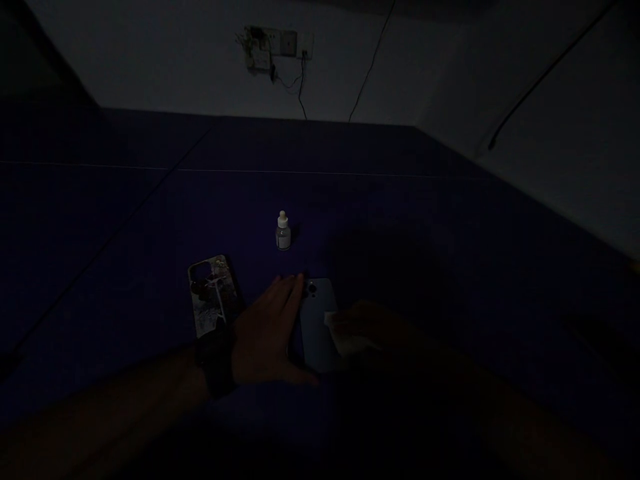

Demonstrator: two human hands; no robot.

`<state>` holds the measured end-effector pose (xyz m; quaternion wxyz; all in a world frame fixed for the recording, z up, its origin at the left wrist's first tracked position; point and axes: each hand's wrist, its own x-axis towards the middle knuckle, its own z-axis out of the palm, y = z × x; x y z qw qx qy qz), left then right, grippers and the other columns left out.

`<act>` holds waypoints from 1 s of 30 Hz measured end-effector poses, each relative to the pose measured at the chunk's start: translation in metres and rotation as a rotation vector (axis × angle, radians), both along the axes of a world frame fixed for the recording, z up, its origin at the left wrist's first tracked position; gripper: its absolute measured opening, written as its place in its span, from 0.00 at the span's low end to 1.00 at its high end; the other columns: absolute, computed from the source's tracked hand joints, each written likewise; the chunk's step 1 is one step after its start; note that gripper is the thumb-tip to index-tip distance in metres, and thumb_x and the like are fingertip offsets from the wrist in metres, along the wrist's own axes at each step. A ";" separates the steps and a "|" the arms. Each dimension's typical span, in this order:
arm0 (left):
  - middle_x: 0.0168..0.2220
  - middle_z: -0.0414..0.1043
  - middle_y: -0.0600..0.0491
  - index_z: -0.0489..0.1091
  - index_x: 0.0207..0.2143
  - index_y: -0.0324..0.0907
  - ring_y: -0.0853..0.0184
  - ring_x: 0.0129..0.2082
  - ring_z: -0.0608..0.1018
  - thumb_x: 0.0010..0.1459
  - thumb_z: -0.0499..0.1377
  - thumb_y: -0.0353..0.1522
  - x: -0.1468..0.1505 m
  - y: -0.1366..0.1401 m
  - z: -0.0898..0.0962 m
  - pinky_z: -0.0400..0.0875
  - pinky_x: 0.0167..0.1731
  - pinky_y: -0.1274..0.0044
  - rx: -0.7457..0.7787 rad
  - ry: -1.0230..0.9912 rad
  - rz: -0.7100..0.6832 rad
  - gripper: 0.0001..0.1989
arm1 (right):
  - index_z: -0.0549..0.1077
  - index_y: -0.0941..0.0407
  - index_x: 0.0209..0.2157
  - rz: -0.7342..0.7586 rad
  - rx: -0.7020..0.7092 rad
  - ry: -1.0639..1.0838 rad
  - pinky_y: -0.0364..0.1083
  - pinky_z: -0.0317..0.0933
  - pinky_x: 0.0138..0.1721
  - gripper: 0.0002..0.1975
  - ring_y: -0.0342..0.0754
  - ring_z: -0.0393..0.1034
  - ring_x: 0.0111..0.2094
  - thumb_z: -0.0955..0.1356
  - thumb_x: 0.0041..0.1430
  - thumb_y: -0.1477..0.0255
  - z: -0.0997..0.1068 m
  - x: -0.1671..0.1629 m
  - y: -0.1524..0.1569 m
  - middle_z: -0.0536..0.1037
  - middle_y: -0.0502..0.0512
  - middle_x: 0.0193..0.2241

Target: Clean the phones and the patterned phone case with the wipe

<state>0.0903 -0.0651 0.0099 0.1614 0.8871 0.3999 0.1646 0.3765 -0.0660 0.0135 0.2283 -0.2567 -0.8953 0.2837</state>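
A light blue phone [316,333] lies back up on the dark blue surface, its camera lenses at the far end. Along its left edge rests my left hand [270,327], fingers stretched forward and thumb out near the bottom corner. A dark watch is on that wrist. My right hand [373,323], very dim, is closed on a white cloth or tissue [345,339] that touches the phone's right side. A patterned phone case [213,293] lies left of my left hand, partly covered by the wrist. Beyond the phone stands a small white-capped dropper bottle [283,237].
A white wall at the back carries sockets [289,43] with a plugged-in cable [302,87]. Another cable [373,63] runs down the wall. A dark cord [545,77] hangs at the right wall. The room is very dark, and the lower right is hard to make out.
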 end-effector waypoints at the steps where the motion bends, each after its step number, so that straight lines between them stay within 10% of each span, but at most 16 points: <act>1: 0.70 0.43 0.26 0.23 0.71 0.38 0.31 0.68 0.52 0.36 0.63 0.67 0.000 0.000 0.000 0.58 0.61 0.45 -0.004 0.015 0.007 0.77 | 0.64 0.49 0.63 -0.063 -0.027 0.014 0.52 0.68 0.55 0.26 0.52 0.68 0.58 0.67 0.65 0.73 0.002 -0.001 0.001 0.71 0.60 0.58; 11: 0.71 0.41 0.28 0.19 0.70 0.37 0.36 0.69 0.52 0.37 0.68 0.63 -0.002 0.003 0.002 0.57 0.63 0.47 0.018 0.008 -0.057 0.78 | 0.76 0.51 0.50 -0.541 0.004 0.120 0.56 0.70 0.54 0.13 0.54 0.75 0.52 0.69 0.65 0.64 -0.002 -0.026 0.032 0.77 0.57 0.52; 25: 0.70 0.44 0.29 0.26 0.71 0.35 0.36 0.69 0.54 0.39 0.65 0.65 0.000 0.003 -0.001 0.57 0.63 0.48 -0.005 0.021 -0.009 0.75 | 0.72 0.53 0.56 -0.046 0.231 -0.038 0.47 0.70 0.42 0.16 0.47 0.74 0.43 0.64 0.69 0.73 0.000 -0.028 0.035 0.82 0.56 0.47; 30: 0.70 0.45 0.29 0.25 0.71 0.35 0.37 0.69 0.54 0.37 0.66 0.64 0.000 0.002 0.000 0.56 0.64 0.49 0.016 0.042 -0.016 0.76 | 0.73 0.54 0.56 -0.252 0.311 -0.092 0.54 0.68 0.50 0.16 0.51 0.73 0.50 0.62 0.71 0.74 -0.008 -0.029 0.047 0.78 0.58 0.54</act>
